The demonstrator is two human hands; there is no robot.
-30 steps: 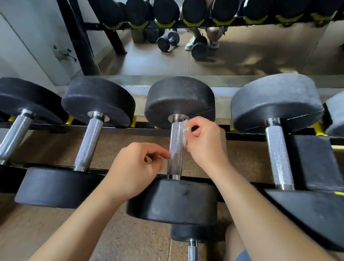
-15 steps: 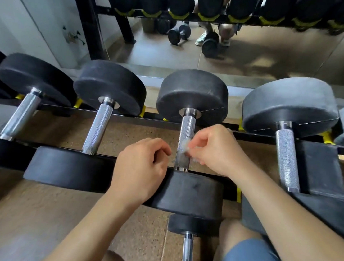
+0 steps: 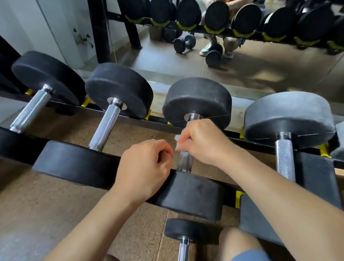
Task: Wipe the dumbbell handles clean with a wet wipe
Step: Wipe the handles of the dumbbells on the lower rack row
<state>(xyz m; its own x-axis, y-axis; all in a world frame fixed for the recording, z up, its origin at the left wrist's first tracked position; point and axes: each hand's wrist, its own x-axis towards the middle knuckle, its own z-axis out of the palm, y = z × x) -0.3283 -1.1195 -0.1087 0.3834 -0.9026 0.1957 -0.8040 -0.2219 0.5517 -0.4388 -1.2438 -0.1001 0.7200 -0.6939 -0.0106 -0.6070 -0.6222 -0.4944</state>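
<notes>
Pinching the wet wipe onto the dumbbell handle, right hand arches over; left hand fisted, empty.

You are looking at black dumbbell heads on silver cross-hatched handles. Yellow cradles are flanking the middle dumbbell, a white wipe is lying on it, and speckled brown floor is showing beneath it.

perhaps six racked dumbbells, one small dumbbell, two hands, one wet wipe
</notes>
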